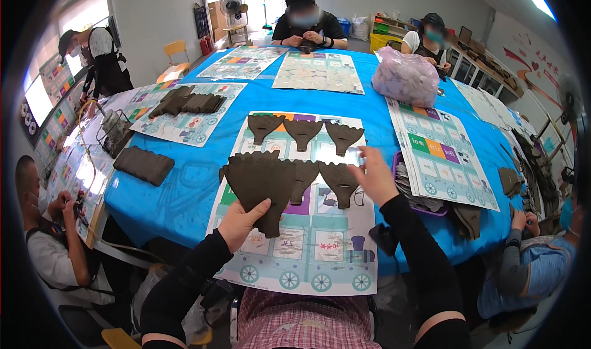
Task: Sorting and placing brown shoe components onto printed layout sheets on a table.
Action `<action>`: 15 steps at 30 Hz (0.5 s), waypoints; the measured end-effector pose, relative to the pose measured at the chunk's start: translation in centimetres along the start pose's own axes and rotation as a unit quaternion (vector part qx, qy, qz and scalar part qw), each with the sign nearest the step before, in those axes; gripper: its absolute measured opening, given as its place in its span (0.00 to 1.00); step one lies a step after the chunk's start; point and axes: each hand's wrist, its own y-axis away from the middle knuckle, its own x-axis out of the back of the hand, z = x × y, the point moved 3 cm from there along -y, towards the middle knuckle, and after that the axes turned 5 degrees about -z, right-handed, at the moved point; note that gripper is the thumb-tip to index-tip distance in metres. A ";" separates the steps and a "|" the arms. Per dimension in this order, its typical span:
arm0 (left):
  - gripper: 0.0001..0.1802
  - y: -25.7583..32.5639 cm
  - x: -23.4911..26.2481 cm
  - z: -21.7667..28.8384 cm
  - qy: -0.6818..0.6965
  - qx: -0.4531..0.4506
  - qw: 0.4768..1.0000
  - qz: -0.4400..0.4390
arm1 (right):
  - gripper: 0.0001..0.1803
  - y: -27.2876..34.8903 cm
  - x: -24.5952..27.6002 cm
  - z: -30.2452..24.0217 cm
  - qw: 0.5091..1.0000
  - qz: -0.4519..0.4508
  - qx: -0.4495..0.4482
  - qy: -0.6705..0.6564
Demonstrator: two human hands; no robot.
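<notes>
At the lower middle of the frame, the left hand [239, 221] has its grip closed on a stack of dark brown, fan-shaped felt pieces with scalloped top edges [261, 186], thumb on top and fingers underneath, holding the stack just above a printed paper chart with a train drawn along its lower edge [320, 250]. The right hand [372, 178], right of centre, has its grip open, fingers spread and flat, touching the upper edge of one dark fan-shaped piece [340, 183] lying on the chart. Three more dark fan-shaped pieces [303, 132] lie in a row along the chart's upper part. The chart rests on a blue-covered worktop [184, 192]. At the upper right sits a clear bag of pale pieces [406, 78]. Toward the left lies a dark ridged bundle [144, 164].
</notes>
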 end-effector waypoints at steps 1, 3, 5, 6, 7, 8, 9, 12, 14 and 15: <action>0.19 0.3 0.0 -0.3 0.007 0.008 1.000 0.010 | 0.22 -0.4 -0.8 -2.3 0.975 -0.103 -0.062 -0.185; 0.19 1.2 0.2 -0.7 -0.003 0.014 1.000 0.004 | 0.22 -0.3 -2.0 -7.8 0.830 -0.277 -0.169 -0.454; 0.20 1.6 0.4 -0.6 -0.014 0.015 1.000 -0.005 | 0.20 -0.2 -2.3 -11.2 0.868 -0.235 -0.134 -0.416; 0.20 2.0 0.5 -0.4 -0.002 0.021 1.000 -0.014 | 0.18 -0.4 -2.7 -11.5 0.887 -0.219 -0.116 -0.390; 0.20 2.5 0.6 -0.1 0.011 0.026 0.999 -0.020 | 0.17 -0.5 -3.1 -11.8 0.904 -0.204 -0.097 -0.364; 0.20 3.1 0.8 0.2 0.011 0.028 0.999 -0.012 | 0.17 -0.5 -3.3 -12.3 0.903 -0.206 -0.096 -0.363; 0.20 3.8 1.4 0.0 0.012 0.026 1.000 -0.005 | 0.17 -0.5 -3.7 -13.2 0.885 -0.213 -0.104 -0.401; 0.19 5.8 3.5 -1.1 0.020 0.021 0.999 0.045 | 0.18 0.0 -5.1 -16.1 0.860 -0.233 -0.106 -0.442; 0.17 6.7 4.7 -1.6 0.011 0.004 0.996 0.092 | 0.21 0.2 -6.3 -17.5 0.862 -0.248 -0.101 -0.432; 0.17 7.2 5.0 -2.1 0.013 0.003 0.995 0.097 | 0.21 0.4 -6.6 -18.1 0.861 -0.252 -0.098 -0.432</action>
